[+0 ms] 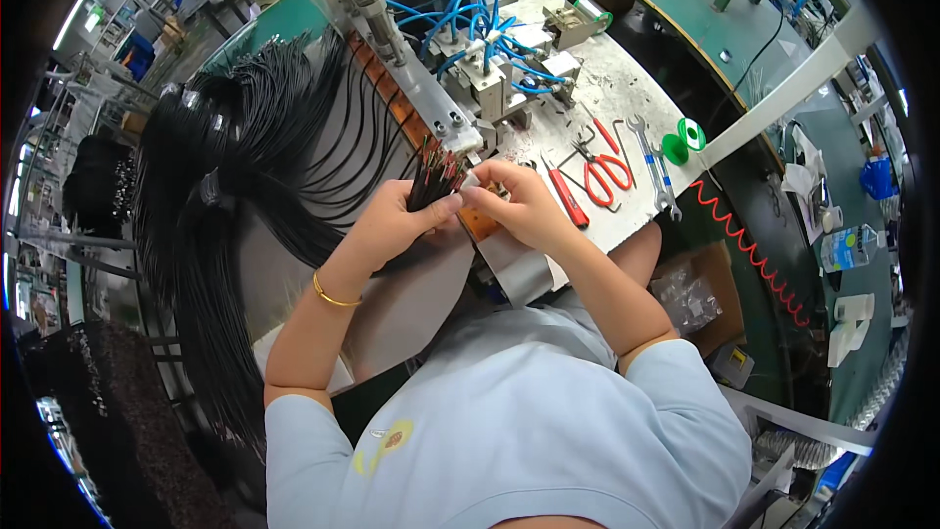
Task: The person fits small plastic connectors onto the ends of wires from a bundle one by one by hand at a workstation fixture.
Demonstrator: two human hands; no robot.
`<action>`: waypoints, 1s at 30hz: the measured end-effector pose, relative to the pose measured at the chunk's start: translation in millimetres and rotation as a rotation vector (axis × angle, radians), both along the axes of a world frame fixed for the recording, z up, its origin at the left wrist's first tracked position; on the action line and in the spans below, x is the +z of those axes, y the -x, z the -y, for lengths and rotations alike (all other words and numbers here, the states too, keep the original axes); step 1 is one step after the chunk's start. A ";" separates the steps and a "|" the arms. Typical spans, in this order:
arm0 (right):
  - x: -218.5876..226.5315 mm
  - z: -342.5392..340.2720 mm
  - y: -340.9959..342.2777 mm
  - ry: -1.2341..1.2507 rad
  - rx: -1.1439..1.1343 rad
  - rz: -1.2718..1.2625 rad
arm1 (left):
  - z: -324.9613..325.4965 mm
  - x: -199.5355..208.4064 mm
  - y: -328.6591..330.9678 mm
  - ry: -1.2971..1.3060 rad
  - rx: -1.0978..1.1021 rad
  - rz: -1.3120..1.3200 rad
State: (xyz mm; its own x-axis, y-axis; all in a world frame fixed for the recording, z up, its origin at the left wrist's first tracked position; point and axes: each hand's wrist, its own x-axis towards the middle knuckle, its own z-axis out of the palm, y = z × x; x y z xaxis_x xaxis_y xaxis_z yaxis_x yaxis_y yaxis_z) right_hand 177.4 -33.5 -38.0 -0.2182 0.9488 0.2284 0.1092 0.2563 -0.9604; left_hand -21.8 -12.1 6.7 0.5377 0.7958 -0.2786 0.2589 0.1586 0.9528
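My left hand [392, 220] is closed round a bundle of thin black cables [427, 192], whose stripped ends fan upward with red and other coloured wires. Thumb and forefinger of my right hand [521, 204] pinch at the side of those wire ends. Between the fingertips a small whitish piece [470, 179] shows, too small to name. Both hands meet just in front of a machine [490, 88] with metal blocks and blue air hoses. An orange-brown strip [387, 78] runs beside it, with single black cables trailing away to the left.
A large heap of black cables [230, 118] covers the bench's left side. On the right lie red-handled pliers [605, 174], a red-handled tool [568, 198], wrenches [654, 165] and a green spool [676, 148]. A red coiled hose [749, 250] hangs beyond. Below stands a cardboard box [725, 284].
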 end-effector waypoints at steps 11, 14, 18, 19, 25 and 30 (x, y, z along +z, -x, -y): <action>7.6 -10.3 -15.4 0.058 0.073 -0.032 | -15.2 -2.5 -5.2 -0.031 -0.088 -0.074; 6.7 -11.3 -21.1 0.007 0.075 0.149 | -13.9 1.2 -8.4 -0.002 -0.028 -0.009; 12.8 -8.8 -20.6 -0.121 0.032 0.214 | -17.8 4.2 -12.2 -0.037 -0.057 -0.216; 11.2 -9.7 -20.9 -0.120 0.031 0.215 | -19.3 4.6 -11.7 0.004 -0.071 -0.167; -6.4 -14.5 -22.1 -0.458 0.003 0.295 | -19.6 -1.0 -8.2 0.095 -0.076 0.033; -1.8 -10.7 -20.6 -0.248 -0.061 0.224 | -14.3 6.1 -18.2 0.037 -0.006 -0.044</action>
State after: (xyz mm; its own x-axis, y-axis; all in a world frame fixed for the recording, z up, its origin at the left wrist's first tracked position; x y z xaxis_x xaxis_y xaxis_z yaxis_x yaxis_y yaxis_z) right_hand 198.1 -22.8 -39.9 -0.2340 0.8832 0.4065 0.3325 0.4656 -0.8202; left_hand -3.5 2.1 12.7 0.5286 0.7814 -0.3316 0.3018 0.1921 0.9338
